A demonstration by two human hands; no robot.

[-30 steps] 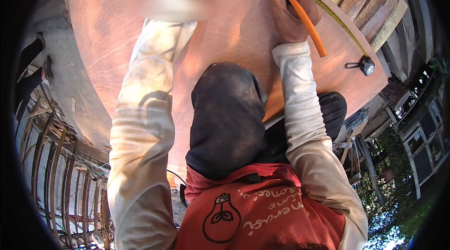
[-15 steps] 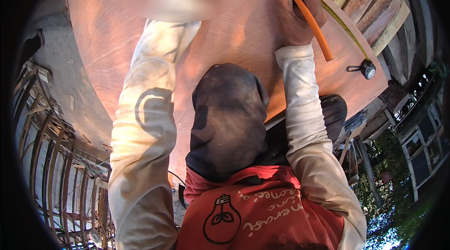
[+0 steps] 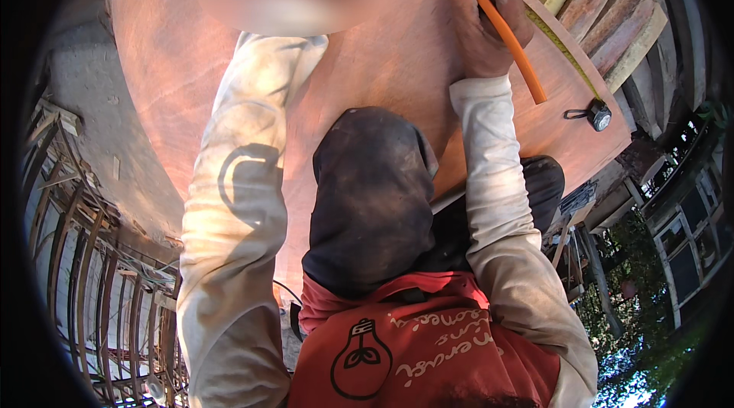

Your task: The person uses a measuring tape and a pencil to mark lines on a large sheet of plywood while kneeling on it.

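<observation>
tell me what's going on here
A person's right hand grips what looks like an orange pencil, its far end close to the blade of a tape measure. The blade is pulled out over a wooden sheet. The left hand is lost in a blur, so its grip can't be told.

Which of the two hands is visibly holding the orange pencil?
The right hand: the orange pencil slants through its grip, close to the yellow measuring tape. The left hand cannot be made out behind the blur.
</observation>
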